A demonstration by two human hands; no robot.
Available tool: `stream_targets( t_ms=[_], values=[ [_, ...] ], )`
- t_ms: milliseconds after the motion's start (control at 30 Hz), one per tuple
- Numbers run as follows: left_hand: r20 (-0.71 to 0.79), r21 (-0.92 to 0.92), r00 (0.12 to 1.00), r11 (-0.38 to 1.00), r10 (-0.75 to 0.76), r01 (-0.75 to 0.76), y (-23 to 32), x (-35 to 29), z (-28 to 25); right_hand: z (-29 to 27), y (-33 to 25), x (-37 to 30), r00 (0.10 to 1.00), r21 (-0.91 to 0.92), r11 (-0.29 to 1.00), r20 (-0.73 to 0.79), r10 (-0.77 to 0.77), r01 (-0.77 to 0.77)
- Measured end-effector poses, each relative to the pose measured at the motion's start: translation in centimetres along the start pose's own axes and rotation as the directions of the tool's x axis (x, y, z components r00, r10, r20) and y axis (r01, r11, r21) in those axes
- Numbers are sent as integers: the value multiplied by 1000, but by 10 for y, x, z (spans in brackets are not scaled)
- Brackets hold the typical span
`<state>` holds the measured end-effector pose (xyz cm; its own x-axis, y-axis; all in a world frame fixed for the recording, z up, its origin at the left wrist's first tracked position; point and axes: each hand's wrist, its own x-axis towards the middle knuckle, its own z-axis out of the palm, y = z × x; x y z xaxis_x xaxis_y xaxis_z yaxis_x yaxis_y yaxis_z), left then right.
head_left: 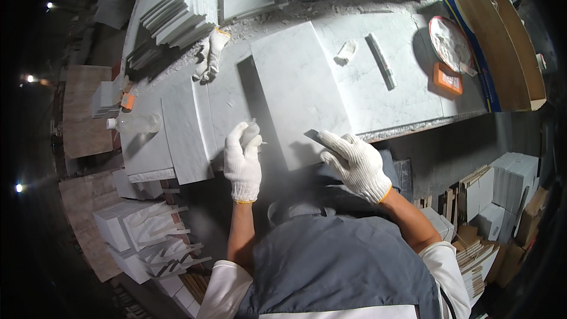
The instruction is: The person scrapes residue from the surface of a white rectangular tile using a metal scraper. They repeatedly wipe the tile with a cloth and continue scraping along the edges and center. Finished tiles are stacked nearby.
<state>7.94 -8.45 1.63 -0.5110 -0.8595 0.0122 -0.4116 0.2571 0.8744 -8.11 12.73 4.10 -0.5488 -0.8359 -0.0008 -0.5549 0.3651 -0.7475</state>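
Observation:
A large pale marble tile (300, 85) lies at a slant in front of me, its near corner past the bench edge. My left hand (243, 168), in a white knitted glove, closes around a small translucent squeeze bottle (251, 130) just left of the tile. Over the tile's near right part is my right hand (357, 162), gloved the same way. Its fingers pinch a thin, dark, flat piece (312, 135), whose exact kind does not show. Whether that piece touches the tile, I cannot tell.
Stacked tiles (177, 9) stand at the back left beside crumpled gloves (211, 53). A clear bottle (137, 123) lies on the left. A marker (382, 61), a white scrap (346, 52), a round tub (450, 41), an orange box (447, 78) and an open carton (502, 41) sit rightward.

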Motion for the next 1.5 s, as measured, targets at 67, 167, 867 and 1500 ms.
stream_targets(
  t_ms=[67, 167, 867, 1500],
  values=[
    [-24, 2, 994, 994, -111, 111, -8, 7, -2, -3, 1, -1, 999, 98, 995, 28, 18, -20],
    [-149, 7, 987, 999, -51, 53, -25, 23, -1, -3, 4, -5, 996, 176, 982, -75, -47, 60],
    [-341, 196, 935, 980, 96, -30, -90, 71, 5, -3, 16, 3, 923, 955, -80, 298, 243, -287],
    [-67, -40, 923, 923, 380, -383, 38, -50, 12, 2, 1, 17, 905, 933, -168, 352, 239, -319]
  ],
)
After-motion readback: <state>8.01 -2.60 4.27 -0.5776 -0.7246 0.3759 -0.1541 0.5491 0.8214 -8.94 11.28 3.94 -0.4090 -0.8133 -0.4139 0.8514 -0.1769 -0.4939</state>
